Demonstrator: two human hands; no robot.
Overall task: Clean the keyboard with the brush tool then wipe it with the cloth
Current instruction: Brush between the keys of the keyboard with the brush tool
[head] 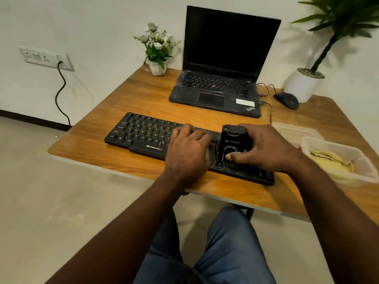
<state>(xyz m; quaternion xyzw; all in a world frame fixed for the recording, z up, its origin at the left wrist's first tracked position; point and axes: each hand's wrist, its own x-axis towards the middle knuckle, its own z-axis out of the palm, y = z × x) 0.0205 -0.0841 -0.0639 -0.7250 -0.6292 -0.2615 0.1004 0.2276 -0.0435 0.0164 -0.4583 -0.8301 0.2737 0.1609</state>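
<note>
A black keyboard (pixel 141 133) lies across the wooden table (pixel 106 158) in front of me. My left hand (pixel 187 149) rests flat on its middle keys, fingers spread. My right hand (pixel 264 149) grips a black brush tool (pixel 232 140) that stands on the keyboard's right part, thumb on its front face and fingers round its far side. The brush's bristles are hidden beneath the tool. A yellow cloth (pixel 332 160) lies inside a clear plastic box (pixel 363 158) to the right of the keyboard.
An open black laptop (pixel 221 78) stands behind the keyboard with a wired mouse (pixel 287 100) to its right. A small flower pot (pixel 156 50) and a larger potted plant (pixel 305 83) stand at the back. A box lid (pixel 291 132) lies beside the plastic box.
</note>
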